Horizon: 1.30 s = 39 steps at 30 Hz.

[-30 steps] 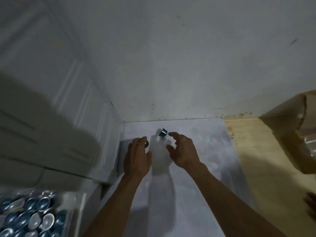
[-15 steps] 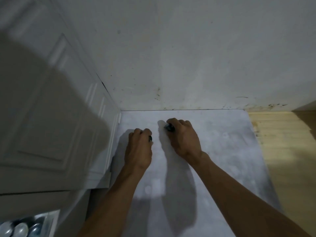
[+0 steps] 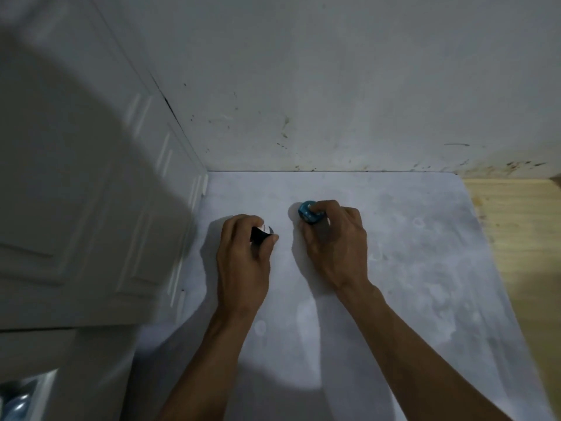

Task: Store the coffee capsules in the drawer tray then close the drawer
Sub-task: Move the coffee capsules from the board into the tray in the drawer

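My left hand (image 3: pixel 244 256) is closed around a dark coffee capsule (image 3: pixel 261 233) whose silver foil end peeks out between thumb and fingers. My right hand (image 3: pixel 335 241) grips a blue coffee capsule (image 3: pixel 307 211) by its fingertips, close above the pale grey floor mat (image 3: pixel 409 268). The two hands are side by side, a short gap apart. At the bottom left corner a sliver of the drawer tray (image 3: pixel 18 399) shows, with shiny capsules inside it.
A white panelled cabinet front (image 3: pixel 91 208) rises along the left, meeting a stained white wall (image 3: pixel 334 101) at the back. Wooden flooring (image 3: pixel 522 238) borders the mat on the right.
Both hands went from open and reaching to closed on a capsule each. The view has swung right and up, so the drawer tray has slid almost out of sight.
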Tool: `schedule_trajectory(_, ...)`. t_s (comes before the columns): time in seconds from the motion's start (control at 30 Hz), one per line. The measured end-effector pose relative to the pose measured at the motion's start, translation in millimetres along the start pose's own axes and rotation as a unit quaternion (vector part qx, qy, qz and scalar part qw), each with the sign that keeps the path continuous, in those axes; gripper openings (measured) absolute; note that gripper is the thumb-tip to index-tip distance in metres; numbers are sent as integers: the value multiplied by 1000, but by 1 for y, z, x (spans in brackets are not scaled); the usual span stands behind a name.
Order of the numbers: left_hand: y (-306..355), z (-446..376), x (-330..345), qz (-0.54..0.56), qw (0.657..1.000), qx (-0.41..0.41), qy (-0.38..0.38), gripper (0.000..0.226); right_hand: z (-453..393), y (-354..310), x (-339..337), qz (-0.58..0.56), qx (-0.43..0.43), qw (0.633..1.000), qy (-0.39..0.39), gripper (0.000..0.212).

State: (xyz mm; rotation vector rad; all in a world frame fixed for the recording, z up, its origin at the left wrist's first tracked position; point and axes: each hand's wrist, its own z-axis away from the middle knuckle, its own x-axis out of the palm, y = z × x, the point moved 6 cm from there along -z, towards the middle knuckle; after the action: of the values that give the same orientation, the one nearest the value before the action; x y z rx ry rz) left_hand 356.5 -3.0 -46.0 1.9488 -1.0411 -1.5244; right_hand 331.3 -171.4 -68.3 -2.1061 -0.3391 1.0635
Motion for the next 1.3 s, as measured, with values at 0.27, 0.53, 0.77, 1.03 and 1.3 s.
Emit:
schedule_trajectory(0.27,-7,12,-6,15,997,18,69,23,5,7,2,-29,-15,999,23,30)
schedule_trajectory(0.53,-9,16,-14,6,994,49,97,24,-1,2,-1,-9,-11,999,-35,20)
schedule_trajectory(0.77,-2,17,-32,76,992,-6,104,22,7,-20,-22,-58,84,995,2,21)
schedule_trajectory(1.03,69,50,-103,132,989,-59,40,23,33,-86,-102,-22,26,999,-23,29)
schedule_trajectory(1.3,101,93,-238,135,990,31,-19,20,100,-192,-139,-65,60,995,-36,37)
